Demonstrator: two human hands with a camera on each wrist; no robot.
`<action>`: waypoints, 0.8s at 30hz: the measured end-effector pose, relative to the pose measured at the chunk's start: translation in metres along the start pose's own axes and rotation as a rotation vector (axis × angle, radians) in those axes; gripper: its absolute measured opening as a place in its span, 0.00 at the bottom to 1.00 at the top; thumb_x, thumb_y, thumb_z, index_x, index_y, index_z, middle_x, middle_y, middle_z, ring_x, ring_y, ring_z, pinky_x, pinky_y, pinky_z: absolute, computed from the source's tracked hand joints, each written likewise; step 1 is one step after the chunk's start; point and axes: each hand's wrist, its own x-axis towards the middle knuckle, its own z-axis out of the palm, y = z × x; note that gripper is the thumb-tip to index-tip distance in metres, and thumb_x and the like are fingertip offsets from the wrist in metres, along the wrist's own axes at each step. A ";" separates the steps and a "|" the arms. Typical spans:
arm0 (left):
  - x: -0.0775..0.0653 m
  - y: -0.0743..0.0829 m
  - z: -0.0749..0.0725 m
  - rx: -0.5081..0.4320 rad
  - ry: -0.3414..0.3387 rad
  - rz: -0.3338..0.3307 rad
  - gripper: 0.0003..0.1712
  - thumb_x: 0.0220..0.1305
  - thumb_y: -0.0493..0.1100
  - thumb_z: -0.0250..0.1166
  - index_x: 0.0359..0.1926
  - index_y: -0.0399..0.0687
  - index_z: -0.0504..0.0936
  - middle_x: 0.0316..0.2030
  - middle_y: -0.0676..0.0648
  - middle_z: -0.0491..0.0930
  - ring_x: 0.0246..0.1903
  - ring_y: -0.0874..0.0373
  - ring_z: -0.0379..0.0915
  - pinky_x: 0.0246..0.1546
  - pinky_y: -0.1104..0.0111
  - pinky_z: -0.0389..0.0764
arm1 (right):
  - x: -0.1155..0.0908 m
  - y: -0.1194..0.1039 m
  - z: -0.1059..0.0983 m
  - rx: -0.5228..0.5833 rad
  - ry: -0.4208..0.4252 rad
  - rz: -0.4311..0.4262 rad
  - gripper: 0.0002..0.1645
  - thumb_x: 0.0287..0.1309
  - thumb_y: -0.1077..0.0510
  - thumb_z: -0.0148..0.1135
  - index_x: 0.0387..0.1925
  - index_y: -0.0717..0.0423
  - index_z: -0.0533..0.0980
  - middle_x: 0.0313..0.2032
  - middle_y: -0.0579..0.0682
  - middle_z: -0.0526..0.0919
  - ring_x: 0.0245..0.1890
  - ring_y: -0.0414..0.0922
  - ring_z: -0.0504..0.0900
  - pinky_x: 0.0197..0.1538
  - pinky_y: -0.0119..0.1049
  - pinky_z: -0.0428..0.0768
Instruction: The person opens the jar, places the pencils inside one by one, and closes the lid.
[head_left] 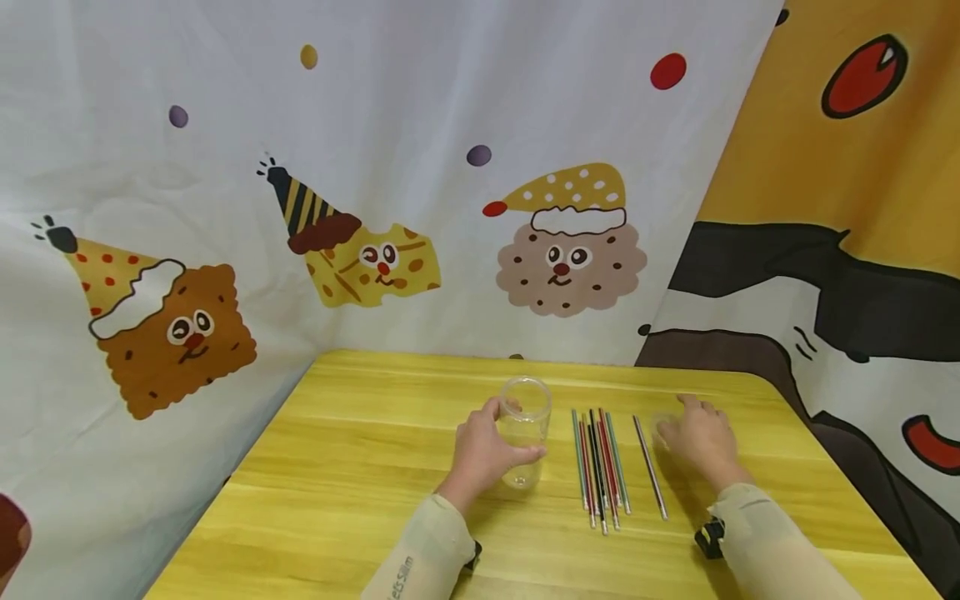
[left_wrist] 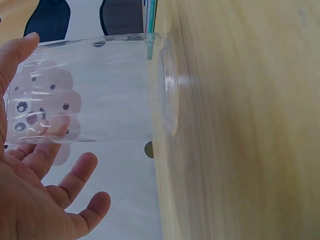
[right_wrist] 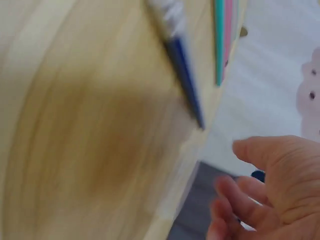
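A tall clear plastic jar [head_left: 525, 433] stands upright on the table with its open mouth up. My left hand [head_left: 483, 446] holds it from the left side, thumb in front and fingers behind; in the left wrist view the last two fingers stand off the jar wall. To the right of the jar lies a row of several pencils [head_left: 597, 467] with white eraser ends toward me. One dark blue pencil [head_left: 650, 467] lies apart from them. My right hand [head_left: 701, 437] is over the table right of that pencil, fingers loosely bent, beside a faint see-through round shape [head_left: 663, 429].
The yellow wood-grain table [head_left: 337, 492] ends at a white cloth backdrop [head_left: 420, 100] printed with cartoon biscuits and cheese. An orange and black printed cloth [head_left: 847, 183] hangs at the right, close behind the table's edge.
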 end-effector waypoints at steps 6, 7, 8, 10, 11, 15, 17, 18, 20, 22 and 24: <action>0.002 0.000 0.000 0.006 0.013 0.003 0.43 0.40 0.61 0.90 0.59 0.66 0.82 0.62 0.53 0.86 0.58 0.41 0.78 0.59 0.38 0.82 | -0.005 -0.027 0.002 0.016 -0.050 -0.042 0.36 0.73 0.47 0.64 0.69 0.68 0.71 0.43 0.62 0.89 0.30 0.50 0.83 0.27 0.44 0.78; 0.001 0.000 0.000 0.007 0.011 0.005 0.43 0.40 0.61 0.90 0.59 0.66 0.82 0.62 0.53 0.86 0.58 0.41 0.78 0.59 0.38 0.82 | -0.006 -0.030 0.003 0.005 -0.076 -0.040 0.36 0.72 0.47 0.66 0.68 0.68 0.71 0.43 0.62 0.89 0.29 0.48 0.82 0.26 0.43 0.77; 0.001 0.000 0.000 0.006 0.009 0.006 0.44 0.40 0.62 0.90 0.59 0.65 0.82 0.62 0.53 0.86 0.59 0.41 0.78 0.59 0.39 0.82 | -0.005 -0.032 0.005 -0.007 -0.098 -0.035 0.37 0.71 0.47 0.68 0.68 0.69 0.72 0.45 0.63 0.89 0.30 0.48 0.82 0.27 0.43 0.78; 0.001 -0.001 0.000 0.007 0.007 0.007 0.45 0.39 0.63 0.90 0.60 0.65 0.82 0.62 0.53 0.86 0.60 0.41 0.79 0.60 0.39 0.82 | -0.004 -0.034 0.009 -0.016 -0.120 -0.022 0.37 0.69 0.48 0.71 0.67 0.70 0.72 0.49 0.67 0.88 0.34 0.50 0.83 0.30 0.45 0.80; 0.001 -0.001 0.000 0.007 0.007 0.007 0.45 0.39 0.63 0.90 0.60 0.65 0.82 0.62 0.53 0.86 0.60 0.41 0.79 0.60 0.39 0.82 | -0.003 -0.035 0.010 -0.015 -0.124 -0.018 0.37 0.68 0.49 0.72 0.66 0.70 0.72 0.53 0.69 0.86 0.36 0.51 0.84 0.33 0.47 0.81; 0.000 -0.001 0.001 0.003 0.006 0.010 0.45 0.40 0.62 0.90 0.61 0.64 0.82 0.62 0.53 0.86 0.61 0.40 0.79 0.61 0.39 0.81 | 0.000 -0.034 0.012 0.024 -0.147 -0.007 0.37 0.66 0.50 0.74 0.64 0.73 0.73 0.58 0.72 0.83 0.45 0.58 0.86 0.43 0.56 0.85; 0.000 0.000 0.001 0.001 0.004 0.011 0.45 0.41 0.61 0.90 0.61 0.63 0.82 0.62 0.52 0.86 0.61 0.40 0.79 0.61 0.40 0.81 | 0.000 -0.034 0.011 0.039 -0.154 -0.013 0.37 0.65 0.52 0.74 0.63 0.74 0.74 0.58 0.72 0.83 0.47 0.61 0.86 0.47 0.58 0.85; -0.001 0.000 0.001 0.000 0.004 0.012 0.45 0.41 0.61 0.90 0.61 0.63 0.82 0.62 0.52 0.86 0.61 0.41 0.79 0.61 0.40 0.82 | 0.000 -0.035 0.011 0.040 -0.159 -0.018 0.36 0.65 0.53 0.74 0.63 0.75 0.74 0.58 0.72 0.83 0.47 0.62 0.86 0.49 0.59 0.85; -0.001 0.001 0.000 0.000 0.003 0.012 0.45 0.41 0.61 0.90 0.61 0.63 0.82 0.62 0.51 0.86 0.61 0.41 0.79 0.62 0.40 0.81 | 0.000 -0.039 0.010 0.024 -0.157 -0.033 0.32 0.65 0.55 0.73 0.62 0.74 0.76 0.57 0.72 0.84 0.46 0.61 0.87 0.49 0.57 0.86; -0.001 0.001 0.000 0.000 0.004 0.009 0.45 0.40 0.61 0.90 0.61 0.63 0.82 0.62 0.52 0.86 0.61 0.41 0.79 0.61 0.40 0.82 | 0.000 -0.042 0.010 0.014 -0.152 -0.044 0.20 0.63 0.57 0.71 0.48 0.72 0.81 0.44 0.67 0.87 0.35 0.53 0.84 0.40 0.48 0.85; -0.001 0.001 0.000 -0.002 0.004 0.006 0.45 0.40 0.61 0.90 0.61 0.64 0.82 0.62 0.53 0.86 0.60 0.41 0.78 0.61 0.39 0.81 | 0.001 -0.045 0.012 0.013 -0.151 -0.046 0.12 0.61 0.58 0.69 0.28 0.63 0.78 0.26 0.56 0.81 0.24 0.45 0.73 0.29 0.38 0.75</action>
